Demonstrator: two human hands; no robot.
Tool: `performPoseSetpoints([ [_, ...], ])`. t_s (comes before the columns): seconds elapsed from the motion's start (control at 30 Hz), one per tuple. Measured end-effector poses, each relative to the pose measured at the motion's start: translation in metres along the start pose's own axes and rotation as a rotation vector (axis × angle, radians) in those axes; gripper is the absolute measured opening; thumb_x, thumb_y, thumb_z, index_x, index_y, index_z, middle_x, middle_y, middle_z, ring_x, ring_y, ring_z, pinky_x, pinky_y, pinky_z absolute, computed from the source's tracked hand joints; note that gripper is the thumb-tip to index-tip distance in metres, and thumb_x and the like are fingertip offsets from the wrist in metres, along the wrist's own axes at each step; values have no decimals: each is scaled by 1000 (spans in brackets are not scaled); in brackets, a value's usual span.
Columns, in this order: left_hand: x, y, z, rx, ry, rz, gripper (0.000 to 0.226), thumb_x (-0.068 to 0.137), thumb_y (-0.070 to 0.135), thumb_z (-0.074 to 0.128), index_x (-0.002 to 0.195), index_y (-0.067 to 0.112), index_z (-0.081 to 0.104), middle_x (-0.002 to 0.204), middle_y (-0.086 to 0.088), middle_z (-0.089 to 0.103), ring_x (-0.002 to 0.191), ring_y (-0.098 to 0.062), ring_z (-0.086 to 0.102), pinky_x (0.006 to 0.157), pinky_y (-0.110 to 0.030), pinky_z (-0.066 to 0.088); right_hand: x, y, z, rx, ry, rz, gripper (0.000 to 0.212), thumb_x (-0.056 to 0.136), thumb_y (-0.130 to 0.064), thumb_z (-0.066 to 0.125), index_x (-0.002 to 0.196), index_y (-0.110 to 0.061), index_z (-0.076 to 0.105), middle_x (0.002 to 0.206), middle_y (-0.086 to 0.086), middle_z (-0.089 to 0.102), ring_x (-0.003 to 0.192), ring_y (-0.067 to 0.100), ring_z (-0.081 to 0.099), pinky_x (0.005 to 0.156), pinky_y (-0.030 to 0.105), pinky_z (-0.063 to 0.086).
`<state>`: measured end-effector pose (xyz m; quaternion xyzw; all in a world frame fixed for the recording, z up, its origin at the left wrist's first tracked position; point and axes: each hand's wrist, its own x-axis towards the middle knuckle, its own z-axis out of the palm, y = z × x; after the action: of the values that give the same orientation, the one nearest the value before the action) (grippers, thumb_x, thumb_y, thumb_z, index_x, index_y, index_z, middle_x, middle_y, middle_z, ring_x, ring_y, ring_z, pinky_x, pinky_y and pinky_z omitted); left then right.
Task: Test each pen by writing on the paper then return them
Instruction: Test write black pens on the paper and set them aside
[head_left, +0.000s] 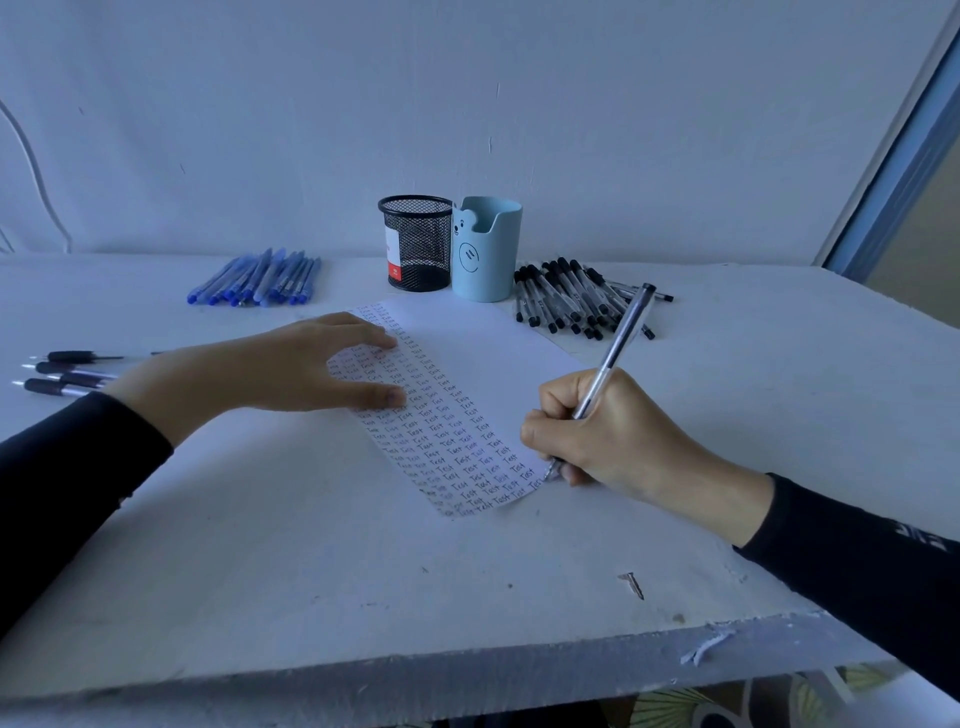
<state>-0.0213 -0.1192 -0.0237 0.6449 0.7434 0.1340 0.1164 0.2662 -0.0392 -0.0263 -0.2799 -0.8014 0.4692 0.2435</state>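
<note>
Pen (618, 348) pinched in right hand (597, 436), tip on paper (467, 374); left hand (291, 369) flat, fingers straight.

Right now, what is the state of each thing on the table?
paper: flat, partly filled with writing
pen: tilted, tip on paper
right hand: grips the pen
left hand: flat, presses the paper
mesh cup: upright
blue cup: upright
blue pens: lying piled
black pens: lying piled

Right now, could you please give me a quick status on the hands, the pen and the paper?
Right hand grips pen, tip at paper's near right corner. Left hand flat on paper, holding it. Nothing blocks the pen.
</note>
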Motion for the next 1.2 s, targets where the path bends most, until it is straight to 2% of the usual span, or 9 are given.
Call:
performPoseSetpoints([
  [0.23, 0, 0, 0, -1, -8, 4, 95, 55, 92, 48, 137, 44, 45, 145, 21, 38, 125, 0, 34, 105, -25, 26, 1, 0, -1, 27, -3, 11, 41, 86, -2, 62, 51, -12, 43, 44, -4, 50, 38, 11, 47, 42, 18, 38],
  [0.4, -1, 2, -1, 2, -16, -9, 98, 52, 92, 48, 138, 44, 44, 145, 21, 37, 124, 2, 33, 106, -25, 26, 13, -7, -12, 265, -18, 64, 46, 96, -17, 53, 50, -18, 46, 51, 1, 46, 41, 14, 34, 45, 23, 27],
  [0.47, -2, 2, -2, -1, -23, -13, 98, 53, 92, 48, 138, 44, 43, 146, 22, 36, 128, 0, 33, 107, -26, 26, 22, -11, -15, 255, -57, 78, 31, 97, -32, 55, 71, -14, 51, 46, 2, 41, 38, 13, 28, 41, 21, 24],
  [0.53, -3, 2, -2, 2, -32, -18, 98, 53, 92, 48, 139, 45, 42, 147, 23, 34, 132, -2, 33, 109, -26, 25, 35, -16, -21, 276, -101, 99, 37, 98, -47, 47, 102, -12, 55, 42, 2, 36, 35, 12, 25, 38, 18, 21],
  [0.63, -2, 3, -2, 4, -42, -26, 99, 53, 93, 47, 139, 45, 41, 147, 22, 33, 132, -3, 32, 110, -28, 25, 61, -23, -34, 337, -43, 51, 36, 105, -41, 33, 119, -16, 55, 42, 2, 40, 35, 13, 28, 38, 18, 23],
  [0.77, -4, 4, -2, -4, -36, -23, 100, 52, 93, 47, 140, 45, 41, 146, 23, 34, 132, -2, 32, 112, -27, 24, 94, -33, -50, 260, 20, 38, 29, 99, -30, 43, 111, -19, 67, 73, 0, 69, 53, 11, 38, 50, 23, 29],
  [0.87, -5, 6, -3, -11, -34, -19, 101, 52, 93, 47, 140, 44, 40, 145, 24, 34, 133, -1, 32, 112, -25, 24, 108, -35, -55, 229, 9, 8, 25, 98, -27, 50, 110, -20, 70, 98, -3, 75, 74, 8, 56, 68, 24, 38],
  [1.03, -5, 7, -4, 0, -52, -27, 103, 51, 94, 44, 141, 44, 39, 147, 23, 31, 134, -1, 30, 114, -28, 23, 116, -27, -60, 427, -43, -26, 33, 83, -31, 66, 115, -23, 67, 112, -1, 73, 97, 14, 64, 78, 24, 45],
  [1.2, -4, 6, -3, 4, -55, -34, 101, 52, 95, 45, 140, 46, 39, 148, 24, 31, 135, -3, 29, 116, -33, 25, 119, -16, -69, 424, 96, -51, 28, 78, -36, 69, 104, -27, 63, 111, -5, 74, 100, 13, 62, 80, 26, 38],
])
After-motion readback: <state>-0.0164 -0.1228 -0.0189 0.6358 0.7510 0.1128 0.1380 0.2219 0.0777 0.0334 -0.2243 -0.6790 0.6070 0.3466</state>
